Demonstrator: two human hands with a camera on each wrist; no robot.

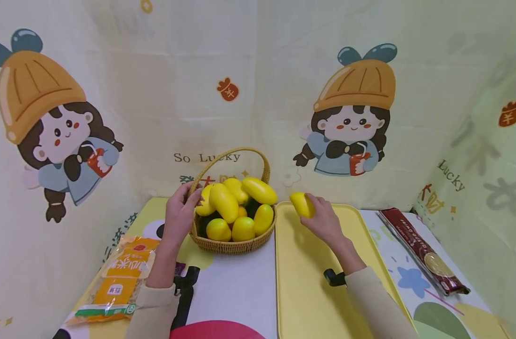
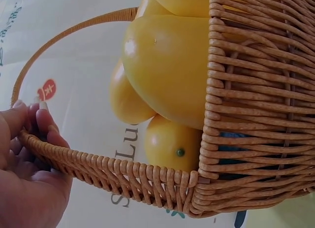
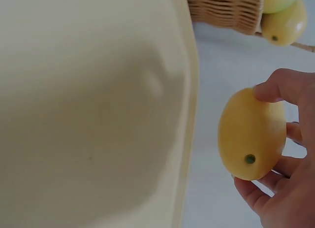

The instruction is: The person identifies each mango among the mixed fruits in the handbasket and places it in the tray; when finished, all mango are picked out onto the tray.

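A yellow mango (image 1: 301, 205) is held by my right hand (image 1: 324, 220) above the far end of the yellow tray (image 1: 300, 282). In the right wrist view the thumb and fingers lie round this mango (image 3: 252, 134), whose dark stem end shows. My left hand (image 1: 180, 214) grips the handle (image 2: 118, 171) of the wicker basket (image 1: 234, 246) on its left side. Several yellow mangoes (image 1: 224, 202) are heaped in the basket, some above its rim. In the left wrist view the fingers of the left hand (image 2: 37, 179) curl around the handle.
To the left lies an orange-and-clear food bag (image 1: 119, 278). A dark red spaghetti packet (image 1: 423, 249) rests right of the tray. Printed cloth walls (image 1: 274, 94) stand behind and at both sides. The basket is close to the tray's left edge.
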